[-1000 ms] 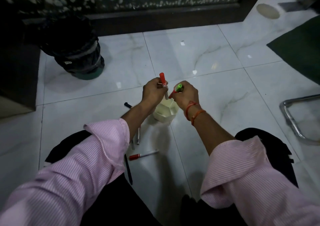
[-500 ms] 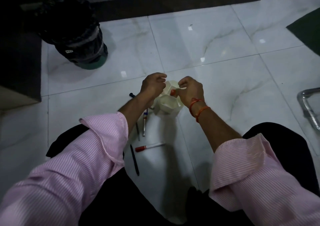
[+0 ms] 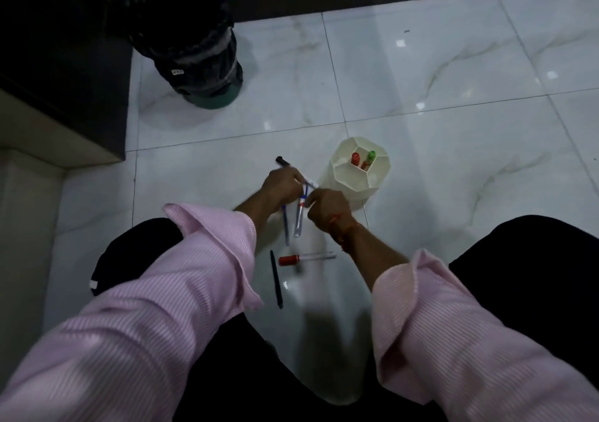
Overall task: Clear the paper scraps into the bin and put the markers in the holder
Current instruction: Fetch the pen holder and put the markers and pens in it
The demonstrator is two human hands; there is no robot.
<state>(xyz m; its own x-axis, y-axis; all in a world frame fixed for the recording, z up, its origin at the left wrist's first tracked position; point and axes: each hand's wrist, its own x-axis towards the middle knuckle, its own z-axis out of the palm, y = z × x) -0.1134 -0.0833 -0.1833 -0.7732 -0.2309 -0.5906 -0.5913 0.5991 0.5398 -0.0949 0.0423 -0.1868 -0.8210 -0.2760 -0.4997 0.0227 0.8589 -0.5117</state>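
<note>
Nearest, at six o'clock below the hands, slim black pen (image 3: 276,284) and red-capped white marker (image 3: 306,258) flat on glossy white marble floor (image 3: 453,169) — light, stiff, slick plastic, probably quick to roll; best pinched mid-barrel. Above, left hand (image 3: 282,185) curled round black-capped white marker (image 3: 283,161); right hand (image 3: 327,206) seemingly pinching top of blue-banded clear marker (image 3: 299,219), thin blue pen (image 3: 286,228) just beside. At two o'clock, cream faceted plastic holder (image 3: 359,181), red-topped marker (image 3: 355,158) and green-topped marker (image 3: 370,157) inside — probably easy to tip. Far, eleven o'clock, black-bagged round bin (image 3: 194,49), well apart.
</note>
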